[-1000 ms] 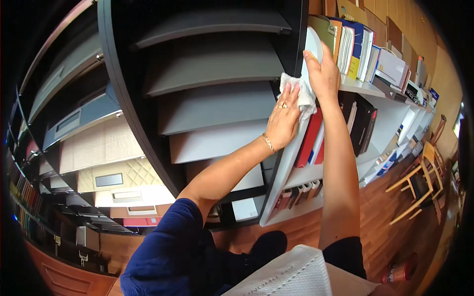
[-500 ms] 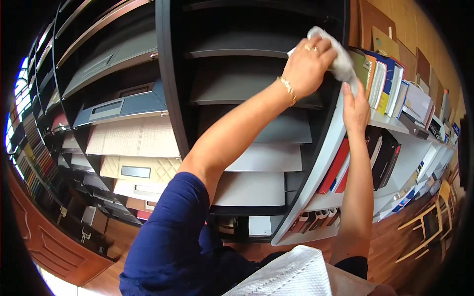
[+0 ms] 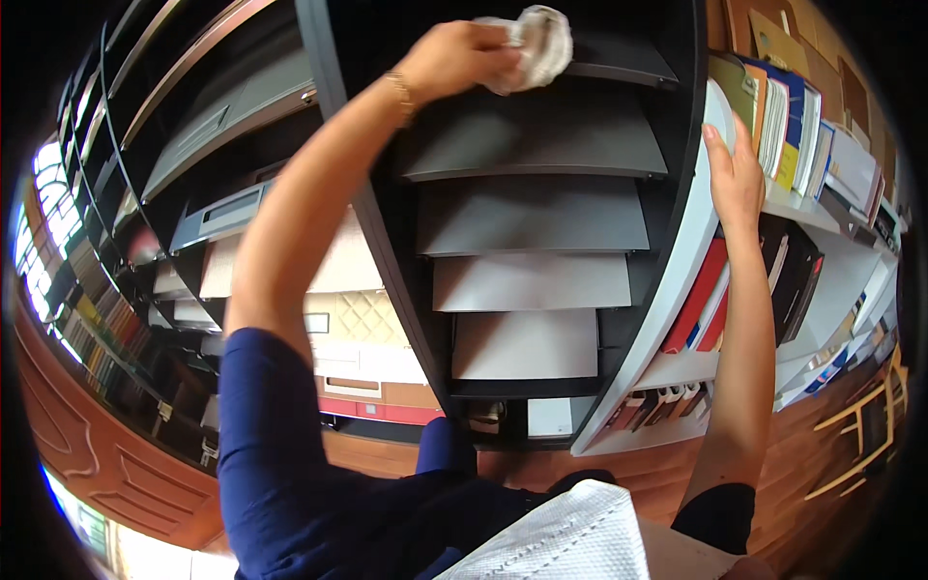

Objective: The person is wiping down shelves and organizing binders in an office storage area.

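My left hand (image 3: 464,60), with a bracelet at the wrist, is closed round a crumpled white cloth (image 3: 543,48) in front of the upper part of a black rack. Close below the cloth is a dark sample board (image 3: 541,135), one of several boards stacked in tiers, from dark grey to pale at the bottom. On the right, my right hand (image 3: 737,188) grips the front edge of a white bookcase side panel (image 3: 667,261), thumb on one side. Its other fingers are partly hidden.
Binders and books (image 3: 788,126) fill the bookcase at right, with red and black folders (image 3: 710,300) lower down. A neighbouring rack at left holds more boards (image 3: 362,329). A wooden chair (image 3: 860,435) stands at far right. White textured material (image 3: 561,536) lies against my body.
My left hand has carried the cloth leftward and slightly up, away from my right hand. My right hand stays on the white panel's edge. The view has shifted a little.
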A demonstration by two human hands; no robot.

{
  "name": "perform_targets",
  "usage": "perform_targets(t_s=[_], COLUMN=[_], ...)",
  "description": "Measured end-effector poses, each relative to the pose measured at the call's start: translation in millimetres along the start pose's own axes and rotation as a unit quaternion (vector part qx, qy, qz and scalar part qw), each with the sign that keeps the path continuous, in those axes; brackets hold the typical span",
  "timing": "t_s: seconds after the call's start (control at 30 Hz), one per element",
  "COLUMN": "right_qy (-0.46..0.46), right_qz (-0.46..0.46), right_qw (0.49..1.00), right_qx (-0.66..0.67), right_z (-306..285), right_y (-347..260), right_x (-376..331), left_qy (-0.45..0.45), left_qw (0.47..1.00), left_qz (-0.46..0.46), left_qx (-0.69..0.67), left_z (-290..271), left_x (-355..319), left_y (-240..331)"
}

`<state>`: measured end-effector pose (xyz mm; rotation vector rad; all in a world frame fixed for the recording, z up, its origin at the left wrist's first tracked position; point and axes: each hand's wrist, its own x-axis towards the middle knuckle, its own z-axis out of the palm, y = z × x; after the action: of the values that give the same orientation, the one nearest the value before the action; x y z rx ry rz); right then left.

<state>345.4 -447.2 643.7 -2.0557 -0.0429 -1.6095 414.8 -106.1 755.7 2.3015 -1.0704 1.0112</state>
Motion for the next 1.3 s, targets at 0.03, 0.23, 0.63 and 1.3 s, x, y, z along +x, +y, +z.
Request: perform_targets(t_s=[0.03, 0.23, 0.63, 1.3], right_qy=[-0.004, -0.014, 0.025, -0.026], right_qz=[0.010, 0.031, -0.006, 0.017], right_qw=[1.000, 0.999, 1.000, 1.000], right_qx=[0.003, -0.012, -0.013, 0.001], right_z=[1.6, -1.9, 0.2, -7.3], right_y=[3.0, 5.7, -1.4, -7.3], right_x=[-1.0, -3.1, -4.4, -1.9], left_qy=[-0.035, -0.073, -0.075, -0.031], left_qw=[0.998, 0.981, 0.973, 0.982], left_qz=[-0.037, 0.015, 0.124, 0.119], left_qx=[0.041, 0.182, 0.179, 0.141], left_z=[-13.5, -33.2, 120.6, 75.3], left_x=[-0.8, 37.8, 209.9, 59.0], left_y=[-0.2, -87.7, -46.5, 66.9])
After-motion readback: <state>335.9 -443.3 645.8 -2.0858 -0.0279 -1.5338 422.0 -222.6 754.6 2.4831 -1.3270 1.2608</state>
